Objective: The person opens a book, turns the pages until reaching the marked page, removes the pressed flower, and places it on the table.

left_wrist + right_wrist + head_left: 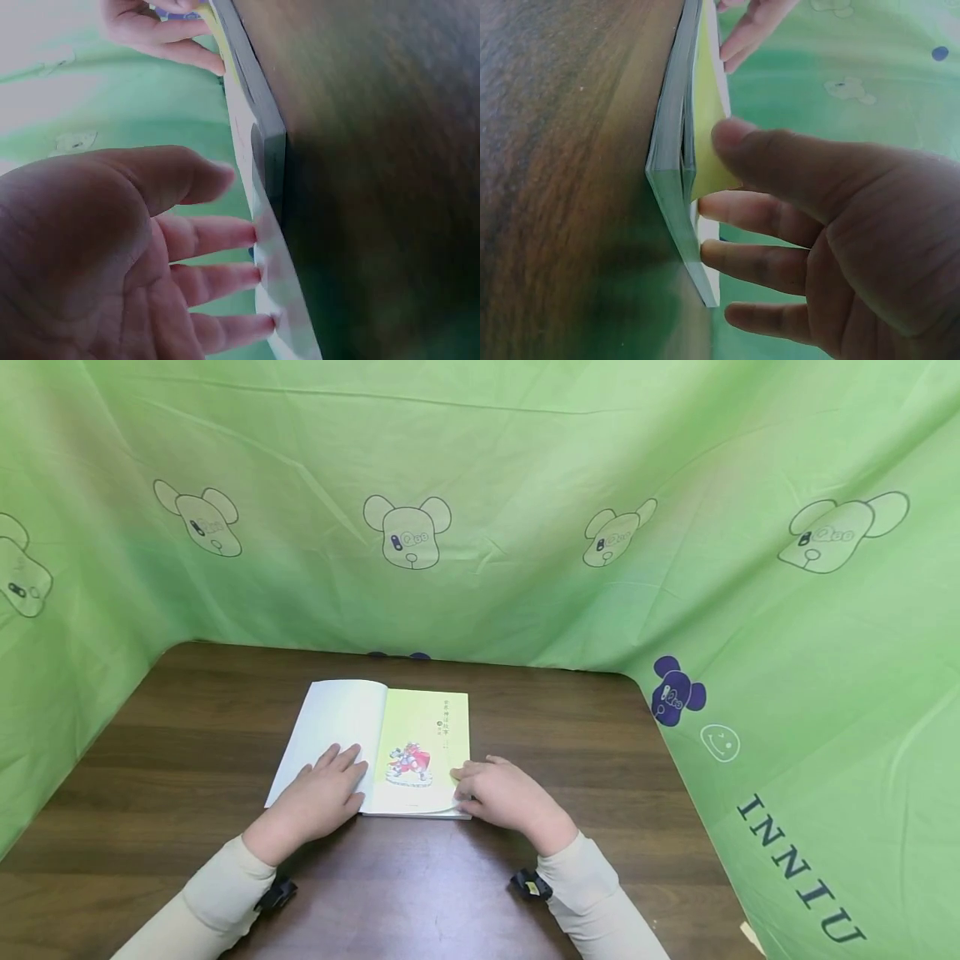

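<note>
An open book [415,718] lies on the table, its blank white left page [337,718] beside a yellow title page [710,112] with a coloured picture and printed characters. My left hand [318,795] rests on the lower part of the white page; its fingertips touch the paper, and its thumb stands apart in the left wrist view. At the lower right corner, my right hand [502,792] pinches the yellow page between thumb and index finger. That corner bends up from the page stack [676,142]. The other right-hand fingers extend past the book's edge.
The book stands on a dark brown wooden table [420,885]. Green cloth [525,460] printed with bear heads surrounds its back and sides. A black wrist device [531,885] sits at the right cuff, another [276,893] at the left.
</note>
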The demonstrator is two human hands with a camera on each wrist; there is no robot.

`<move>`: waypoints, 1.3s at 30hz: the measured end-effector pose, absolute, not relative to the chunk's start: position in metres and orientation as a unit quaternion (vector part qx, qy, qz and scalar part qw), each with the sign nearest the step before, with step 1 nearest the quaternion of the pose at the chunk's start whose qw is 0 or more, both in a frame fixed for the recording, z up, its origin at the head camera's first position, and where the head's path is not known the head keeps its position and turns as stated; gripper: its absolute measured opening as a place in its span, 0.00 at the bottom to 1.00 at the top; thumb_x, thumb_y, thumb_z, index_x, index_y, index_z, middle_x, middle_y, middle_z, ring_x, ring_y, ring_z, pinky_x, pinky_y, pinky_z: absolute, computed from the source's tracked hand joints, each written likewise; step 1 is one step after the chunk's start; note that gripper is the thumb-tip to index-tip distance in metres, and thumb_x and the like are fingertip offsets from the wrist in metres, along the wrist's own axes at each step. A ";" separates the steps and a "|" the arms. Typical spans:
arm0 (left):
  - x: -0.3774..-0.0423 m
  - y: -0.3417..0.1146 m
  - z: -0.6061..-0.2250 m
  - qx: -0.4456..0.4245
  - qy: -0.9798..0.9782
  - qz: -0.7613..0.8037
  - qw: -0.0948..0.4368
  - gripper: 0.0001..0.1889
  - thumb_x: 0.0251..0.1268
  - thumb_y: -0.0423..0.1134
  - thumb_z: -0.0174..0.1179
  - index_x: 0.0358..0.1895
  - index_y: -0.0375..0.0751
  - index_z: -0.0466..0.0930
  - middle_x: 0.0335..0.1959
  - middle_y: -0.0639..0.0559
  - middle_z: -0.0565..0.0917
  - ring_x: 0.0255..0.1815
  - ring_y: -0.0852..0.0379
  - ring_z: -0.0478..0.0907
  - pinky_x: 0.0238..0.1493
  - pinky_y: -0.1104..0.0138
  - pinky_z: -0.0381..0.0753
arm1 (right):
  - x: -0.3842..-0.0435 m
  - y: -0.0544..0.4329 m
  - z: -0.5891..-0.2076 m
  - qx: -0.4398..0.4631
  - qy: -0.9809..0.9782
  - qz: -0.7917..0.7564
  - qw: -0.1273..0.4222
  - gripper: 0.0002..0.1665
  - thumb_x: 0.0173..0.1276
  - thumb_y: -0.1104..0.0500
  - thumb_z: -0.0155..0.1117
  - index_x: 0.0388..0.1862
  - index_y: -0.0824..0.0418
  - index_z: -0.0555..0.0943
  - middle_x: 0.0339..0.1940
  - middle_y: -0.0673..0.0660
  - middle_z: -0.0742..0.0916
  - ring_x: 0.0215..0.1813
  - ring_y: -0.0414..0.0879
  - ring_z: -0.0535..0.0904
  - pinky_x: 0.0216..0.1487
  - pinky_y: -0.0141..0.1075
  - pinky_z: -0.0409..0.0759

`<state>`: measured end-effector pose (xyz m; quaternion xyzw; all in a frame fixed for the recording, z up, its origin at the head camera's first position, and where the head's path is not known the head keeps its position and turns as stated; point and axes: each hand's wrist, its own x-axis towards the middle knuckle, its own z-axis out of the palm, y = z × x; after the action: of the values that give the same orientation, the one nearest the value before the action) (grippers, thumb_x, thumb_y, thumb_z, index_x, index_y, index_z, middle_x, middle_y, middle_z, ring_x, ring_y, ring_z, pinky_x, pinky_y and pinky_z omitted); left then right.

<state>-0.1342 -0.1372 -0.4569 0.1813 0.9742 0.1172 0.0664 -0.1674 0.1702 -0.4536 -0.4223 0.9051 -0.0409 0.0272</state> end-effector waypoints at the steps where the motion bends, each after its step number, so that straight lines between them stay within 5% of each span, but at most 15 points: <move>1: -0.134 -0.136 -0.457 0.178 0.974 0.121 0.070 0.26 0.73 0.43 0.61 0.68 0.32 0.75 0.76 0.33 0.67 0.77 0.28 0.60 0.64 0.29 0.67 | -0.167 0.170 -0.453 -0.424 0.904 -0.040 0.024 0.08 0.71 0.54 0.67 0.29 0.48 0.85 0.62 0.53 0.87 0.66 0.48 0.81 0.68 0.62 0.72; 5: -0.134 -0.135 -0.457 0.173 0.974 0.128 0.073 0.31 0.68 0.47 0.67 0.68 0.31 0.75 0.76 0.32 0.67 0.77 0.26 0.59 0.63 0.28 0.67 | -0.168 0.171 -0.455 -0.437 0.899 -0.039 0.006 0.13 0.72 0.57 0.65 0.25 0.47 0.81 0.60 0.52 0.88 0.64 0.47 0.83 0.65 0.59 0.76; 8: -0.135 -0.133 -0.458 0.173 0.975 0.124 0.060 0.31 0.65 0.47 0.70 0.66 0.33 0.76 0.74 0.31 0.68 0.76 0.25 0.60 0.62 0.26 0.65 | -0.170 0.171 -0.457 -0.447 0.893 -0.051 -0.018 0.13 0.72 0.57 0.65 0.25 0.49 0.77 0.44 0.49 0.90 0.47 0.42 0.85 0.54 0.48 0.81; 12: -0.134 -0.129 -0.460 0.179 0.975 0.120 0.050 0.26 0.65 0.44 0.71 0.63 0.37 0.79 0.74 0.28 0.68 0.74 0.20 0.59 0.60 0.23 0.63 | -0.172 0.171 -0.459 -0.431 0.896 -0.091 -0.044 0.07 0.72 0.56 0.67 0.33 0.50 0.79 0.28 0.42 0.82 0.28 0.37 0.74 0.37 0.37 0.79; 16: -0.132 -0.126 -0.462 0.179 0.974 0.125 0.054 0.22 0.68 0.43 0.67 0.62 0.40 0.80 0.75 0.25 0.65 0.75 0.17 0.56 0.59 0.22 0.63 | -0.173 0.171 -0.461 -0.390 0.912 -0.115 -0.052 0.04 0.74 0.54 0.66 0.39 0.49 0.80 0.26 0.40 0.83 0.24 0.36 0.72 0.33 0.35 0.79; 20: -0.131 -0.125 -0.465 0.167 0.974 0.142 0.051 0.25 0.68 0.53 0.66 0.60 0.40 0.81 0.75 0.26 0.64 0.75 0.18 0.55 0.61 0.22 0.62 | -0.173 0.169 -0.463 -0.359 0.923 -0.119 -0.066 0.03 0.76 0.52 0.64 0.41 0.49 0.79 0.22 0.41 0.81 0.22 0.37 0.70 0.29 0.36 0.77; 26: -0.131 -0.122 -0.471 0.152 0.974 0.164 0.033 0.37 0.56 0.68 0.68 0.56 0.40 0.81 0.74 0.26 0.66 0.74 0.17 0.57 0.59 0.21 0.62 | -0.174 0.166 -0.464 -0.335 0.928 -0.128 -0.100 0.04 0.74 0.52 0.66 0.42 0.48 0.79 0.22 0.41 0.83 0.21 0.36 0.71 0.27 0.38 0.77; 39: -0.131 -0.119 -0.475 0.133 0.976 0.174 -0.008 0.26 0.61 0.56 0.71 0.54 0.41 0.83 0.72 0.28 0.70 0.73 0.19 0.60 0.58 0.21 0.64 | -0.174 0.166 -0.455 -0.328 0.916 -0.150 -0.176 0.08 0.70 0.52 0.71 0.44 0.49 0.81 0.29 0.41 0.87 0.24 0.36 0.76 0.28 0.37 0.79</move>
<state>-0.1305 -0.1193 -0.4751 0.1325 0.9758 0.1740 -0.0076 -0.1736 0.1657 -0.4552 -0.3281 0.9158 -0.1500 -0.1764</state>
